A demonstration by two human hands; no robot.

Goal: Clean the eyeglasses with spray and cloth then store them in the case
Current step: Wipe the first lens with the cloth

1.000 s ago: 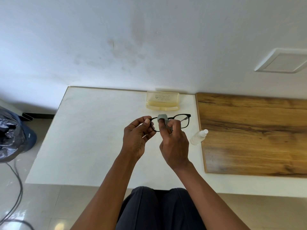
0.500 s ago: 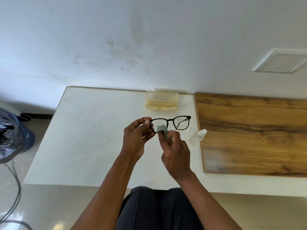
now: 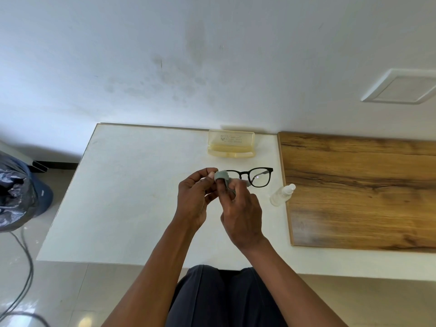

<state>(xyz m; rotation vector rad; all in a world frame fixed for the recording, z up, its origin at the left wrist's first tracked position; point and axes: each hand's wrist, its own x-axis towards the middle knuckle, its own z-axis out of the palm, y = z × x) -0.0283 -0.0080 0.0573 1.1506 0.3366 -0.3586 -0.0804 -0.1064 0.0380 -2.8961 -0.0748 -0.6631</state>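
Since a second ago, my right hand [image 3: 241,215] has carried the grey cloth [image 3: 223,177] leftward along the eyeglasses [image 3: 256,177], from near the bridge to the left lens beside my left fingers, while the frame has barely shifted above the tabletop.

I see the white tabletop [image 3: 132,197] pushed against a pale wall [image 3: 188,55], and a wooden board [image 3: 361,190] lying along its right part. At the left edge of the view a dark plastic-wrapped bundle [image 3: 16,192] sits on the floor with a grey cable [image 3: 26,267] trailing beneath it.

Both my hands are raised over the middle of the tabletop, close together and touching around the glasses. My left hand [image 3: 194,201] is pinched on the left end of the black frame, thumb and fingers closed on it. My right hand is closed on the cloth, pressing it over the left lens; I think the cloth wraps both faces of the lens, though my fingers hide the far side. The right lens is bare and catches a small glint.

A yellowish translucent case [image 3: 231,143] stands open at the back of the tabletop, touching the wall, well beyond the glasses. A small clear spray bottle [image 3: 282,195] lies tilted at the board's left edge, just to the right of my right hand and not touching it.
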